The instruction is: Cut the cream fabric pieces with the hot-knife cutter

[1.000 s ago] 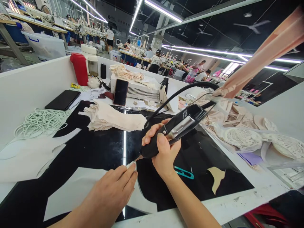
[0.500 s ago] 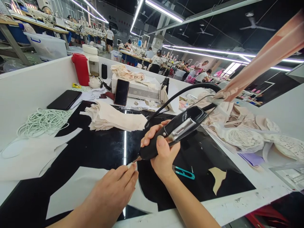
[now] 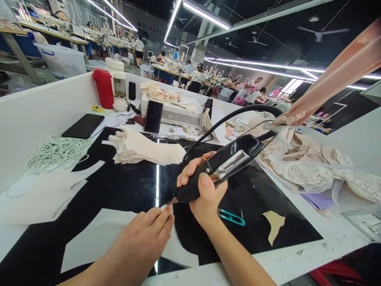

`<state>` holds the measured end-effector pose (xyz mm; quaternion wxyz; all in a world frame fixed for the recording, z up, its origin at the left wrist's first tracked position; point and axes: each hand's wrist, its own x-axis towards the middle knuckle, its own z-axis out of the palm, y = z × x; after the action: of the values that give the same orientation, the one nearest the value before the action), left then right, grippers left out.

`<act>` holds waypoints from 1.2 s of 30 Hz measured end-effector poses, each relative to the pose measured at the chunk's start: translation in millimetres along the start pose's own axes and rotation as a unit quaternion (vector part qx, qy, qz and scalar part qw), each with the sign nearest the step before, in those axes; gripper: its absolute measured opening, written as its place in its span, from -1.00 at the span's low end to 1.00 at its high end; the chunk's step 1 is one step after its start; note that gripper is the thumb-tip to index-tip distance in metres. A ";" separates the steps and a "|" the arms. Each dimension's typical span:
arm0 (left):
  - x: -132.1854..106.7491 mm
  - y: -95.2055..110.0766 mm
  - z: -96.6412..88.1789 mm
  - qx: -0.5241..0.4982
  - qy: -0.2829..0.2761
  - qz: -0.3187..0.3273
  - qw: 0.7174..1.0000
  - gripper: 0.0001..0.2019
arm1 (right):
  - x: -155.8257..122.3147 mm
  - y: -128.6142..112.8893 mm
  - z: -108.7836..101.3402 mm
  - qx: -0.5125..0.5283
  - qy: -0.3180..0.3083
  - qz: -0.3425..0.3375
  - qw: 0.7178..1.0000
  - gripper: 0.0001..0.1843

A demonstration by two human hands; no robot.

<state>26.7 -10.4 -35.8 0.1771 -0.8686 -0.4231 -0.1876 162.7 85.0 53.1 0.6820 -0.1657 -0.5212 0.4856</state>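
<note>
My right hand (image 3: 205,190) is wrapped around a black corded handheld tool (image 3: 217,169) with a silver lever on its side. Its narrow metal tip points down and left, right at the fingertips of my left hand (image 3: 143,234). With fingers pressed together, my left hand pinches the edge of a white fabric piece (image 3: 95,234) that lies flat on the black board. A small white bit shows between the fingertips and the tip; the exact contact is hidden. Beside my right wrist lie teal thread snips (image 3: 232,217). Farther right is a small beige fabric scrap (image 3: 274,225).
A stack of cream fabric pieces (image 3: 145,147) lies beyond my hands. Left are pale green cord (image 3: 58,154) and more fabric (image 3: 41,194). A phone (image 3: 153,116) leans on a white box (image 3: 181,115). Lace bras (image 3: 309,171) lie right. Pink fabric (image 3: 333,75) suspends the tool's cable.
The view has shifted very slightly. Both hands and the tool keep nearly the same position over the white fabric piece.
</note>
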 end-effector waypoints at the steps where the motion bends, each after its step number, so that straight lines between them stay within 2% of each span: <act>1: 0.4 0.1 0.1 0.002 0.003 -0.002 1.000 -0.67 | -0.5 0.6 0.1 -0.003 0.000 0.003 1.000 -0.63; 7: 2.8 -1.3 -0.8 -0.004 -0.002 -0.001 1.000 -0.68 | 0.7 3.5 -0.9 -0.035 0.012 -0.004 0.999 -0.62; 17: 3.1 0.6 -0.5 -0.019 0.029 -0.014 0.999 -0.67 | 2.0 0.6 -2.1 -0.022 0.018 -0.011 1.000 -0.62; 23: -1.2 0.5 1.4 -0.007 -0.021 -0.001 1.000 -0.65 | 0.7 2.0 -1.3 -0.027 0.016 -0.007 0.999 -0.62; 30: -2.9 0.5 2.1 -0.009 -0.049 -0.002 0.999 -0.62 | 0.2 2.8 -1.3 -0.036 0.012 -0.010 0.999 -0.67; 33: -2.4 -1.2 3.8 -0.009 -0.028 0.002 1.000 -0.66 | -1.2 3.4 -1.3 -0.041 0.016 -0.008 0.999 -0.67; 36: 0.3 -4.1 8.5 0.003 0.032 0.012 0.999 -0.72 | -2.8 5.3 -2.0 -0.045 0.024 -0.001 0.999 -0.68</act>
<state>25.0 -3.8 -42.4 0.1948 -0.8668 -0.4073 -0.2118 161.9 85.7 46.8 0.6867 -0.2072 -0.5260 0.4570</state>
